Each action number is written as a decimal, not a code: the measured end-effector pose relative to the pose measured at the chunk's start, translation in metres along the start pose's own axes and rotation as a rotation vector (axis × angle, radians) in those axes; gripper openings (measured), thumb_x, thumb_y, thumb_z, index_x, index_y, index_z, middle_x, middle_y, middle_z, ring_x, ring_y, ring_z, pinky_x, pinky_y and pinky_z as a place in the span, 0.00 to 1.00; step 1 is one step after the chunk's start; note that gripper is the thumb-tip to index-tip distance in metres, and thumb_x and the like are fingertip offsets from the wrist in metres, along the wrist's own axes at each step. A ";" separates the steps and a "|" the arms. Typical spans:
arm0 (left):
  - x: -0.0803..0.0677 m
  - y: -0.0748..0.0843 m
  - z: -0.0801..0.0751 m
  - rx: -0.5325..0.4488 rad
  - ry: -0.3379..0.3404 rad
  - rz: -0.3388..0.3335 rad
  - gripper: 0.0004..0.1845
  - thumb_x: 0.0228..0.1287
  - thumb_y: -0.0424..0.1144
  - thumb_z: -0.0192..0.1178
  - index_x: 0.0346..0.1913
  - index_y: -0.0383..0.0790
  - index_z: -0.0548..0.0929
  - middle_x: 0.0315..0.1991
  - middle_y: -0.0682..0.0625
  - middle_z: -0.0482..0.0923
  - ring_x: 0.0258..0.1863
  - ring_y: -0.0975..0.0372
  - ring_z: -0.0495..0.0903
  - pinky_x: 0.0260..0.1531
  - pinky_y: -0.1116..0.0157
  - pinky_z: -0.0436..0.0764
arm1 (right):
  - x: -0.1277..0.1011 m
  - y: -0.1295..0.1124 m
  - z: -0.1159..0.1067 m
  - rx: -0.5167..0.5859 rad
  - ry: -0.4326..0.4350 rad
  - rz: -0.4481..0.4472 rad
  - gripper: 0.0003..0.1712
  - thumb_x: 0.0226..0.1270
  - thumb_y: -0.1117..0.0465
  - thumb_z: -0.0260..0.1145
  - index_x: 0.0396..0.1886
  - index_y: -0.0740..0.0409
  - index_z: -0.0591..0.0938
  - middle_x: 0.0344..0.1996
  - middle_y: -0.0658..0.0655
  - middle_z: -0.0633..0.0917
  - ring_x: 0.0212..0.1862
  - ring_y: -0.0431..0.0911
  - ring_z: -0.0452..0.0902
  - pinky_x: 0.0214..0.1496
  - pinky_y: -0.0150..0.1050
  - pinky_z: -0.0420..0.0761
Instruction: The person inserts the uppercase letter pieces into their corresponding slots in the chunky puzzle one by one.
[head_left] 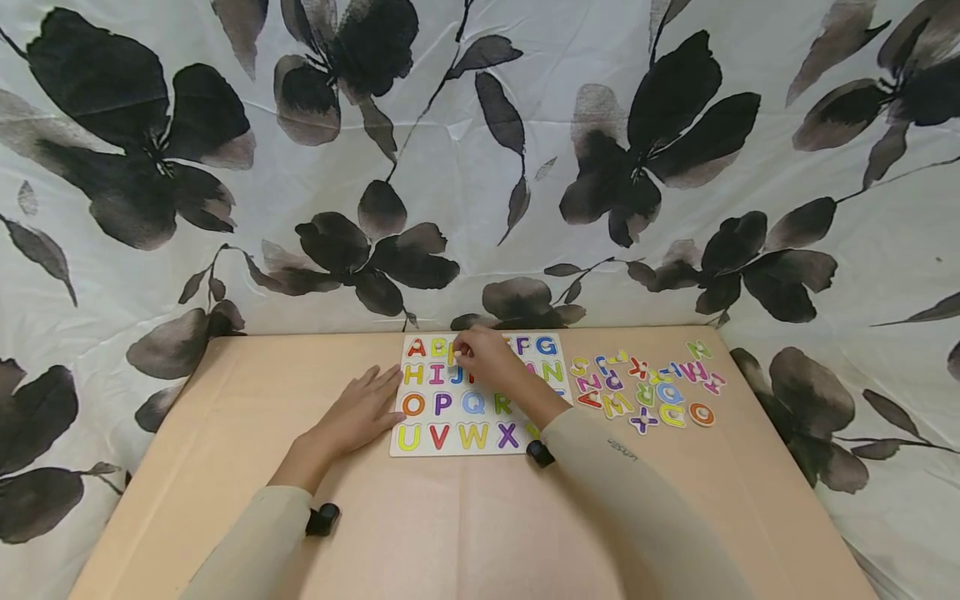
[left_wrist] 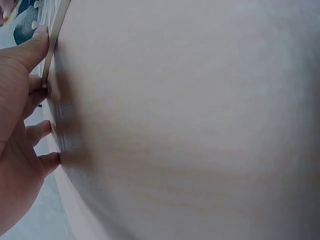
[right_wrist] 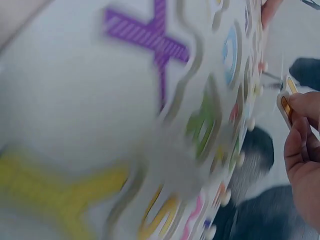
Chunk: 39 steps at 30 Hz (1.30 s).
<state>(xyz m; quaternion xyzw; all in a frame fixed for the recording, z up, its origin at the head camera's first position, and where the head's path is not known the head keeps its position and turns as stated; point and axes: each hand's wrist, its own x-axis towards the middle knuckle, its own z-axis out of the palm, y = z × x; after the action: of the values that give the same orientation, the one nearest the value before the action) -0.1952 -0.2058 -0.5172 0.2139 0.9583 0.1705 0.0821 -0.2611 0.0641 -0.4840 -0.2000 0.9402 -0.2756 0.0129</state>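
Observation:
A white alphabet puzzle board (head_left: 450, 421) with rows of coloured letters lies at the far middle of the table. My right hand (head_left: 483, 358) is over its top rows, hiding several letters. Between thumb and fingers it pinches a small yellow letter piece (right_wrist: 286, 103), held above the board in the right wrist view; which letter cannot be made out. My left hand (head_left: 360, 417) rests at the board's left side with fingers spread. In the left wrist view, its thumb (left_wrist: 35, 47) touches the board's edge (left_wrist: 56, 25), and the other fingertips reach down beside it.
Several loose letter pieces (head_left: 645, 396) lie in a scattered group right of the board, among them an orange O (head_left: 702, 414). The beige table (head_left: 465, 533) ends at a floral cloth (head_left: 487, 167) behind the board.

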 end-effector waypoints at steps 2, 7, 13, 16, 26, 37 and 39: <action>-0.001 0.000 0.000 0.003 0.000 0.005 0.41 0.72 0.52 0.63 0.80 0.35 0.61 0.82 0.41 0.57 0.81 0.36 0.51 0.75 0.32 0.55 | 0.006 -0.008 0.007 -0.006 -0.002 -0.017 0.05 0.72 0.61 0.69 0.44 0.53 0.87 0.38 0.49 0.81 0.39 0.41 0.75 0.40 0.30 0.80; -0.002 -0.002 -0.001 0.000 -0.005 0.008 0.42 0.72 0.52 0.63 0.80 0.34 0.61 0.82 0.41 0.56 0.81 0.36 0.51 0.75 0.32 0.55 | 0.017 -0.027 0.020 -0.026 -0.004 -0.051 0.03 0.72 0.61 0.70 0.42 0.53 0.87 0.37 0.49 0.81 0.39 0.40 0.75 0.40 0.28 0.80; -0.001 -0.003 0.000 0.011 0.008 0.030 0.42 0.72 0.52 0.63 0.79 0.32 0.61 0.81 0.40 0.57 0.80 0.36 0.52 0.74 0.31 0.56 | 0.024 -0.042 0.034 -0.083 -0.041 -0.071 0.05 0.72 0.61 0.69 0.44 0.53 0.87 0.36 0.48 0.81 0.37 0.37 0.74 0.38 0.24 0.77; -0.001 -0.003 0.002 0.019 0.012 0.038 0.42 0.72 0.52 0.63 0.79 0.32 0.61 0.81 0.40 0.57 0.80 0.36 0.53 0.74 0.31 0.57 | 0.025 -0.047 0.040 -0.124 -0.054 -0.081 0.04 0.72 0.62 0.68 0.42 0.53 0.87 0.35 0.49 0.81 0.35 0.38 0.74 0.35 0.25 0.75; -0.003 -0.003 0.002 0.012 0.028 0.052 0.42 0.72 0.51 0.64 0.78 0.31 0.62 0.81 0.39 0.59 0.79 0.35 0.55 0.72 0.30 0.58 | 0.027 -0.057 0.059 -0.198 -0.112 -0.062 0.02 0.71 0.64 0.68 0.41 0.53 0.85 0.35 0.49 0.80 0.36 0.39 0.73 0.38 0.29 0.76; -0.003 -0.004 0.002 -0.005 0.017 0.037 0.42 0.72 0.51 0.64 0.79 0.32 0.61 0.81 0.40 0.58 0.80 0.36 0.53 0.74 0.31 0.57 | 0.027 -0.061 0.063 -0.208 -0.150 -0.034 0.10 0.75 0.64 0.64 0.49 0.55 0.89 0.45 0.53 0.87 0.49 0.42 0.83 0.53 0.34 0.84; -0.003 -0.004 0.002 -0.003 0.019 0.037 0.42 0.72 0.51 0.64 0.79 0.32 0.62 0.81 0.40 0.58 0.80 0.36 0.53 0.74 0.31 0.57 | 0.027 -0.059 0.064 -0.197 -0.150 -0.030 0.11 0.75 0.64 0.63 0.51 0.54 0.89 0.47 0.53 0.88 0.52 0.42 0.83 0.56 0.34 0.84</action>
<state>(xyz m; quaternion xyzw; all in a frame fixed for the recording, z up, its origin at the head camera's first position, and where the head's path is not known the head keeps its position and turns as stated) -0.1935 -0.2096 -0.5201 0.2300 0.9546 0.1756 0.0702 -0.2557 -0.0243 -0.5048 -0.2345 0.9560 -0.1661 0.0592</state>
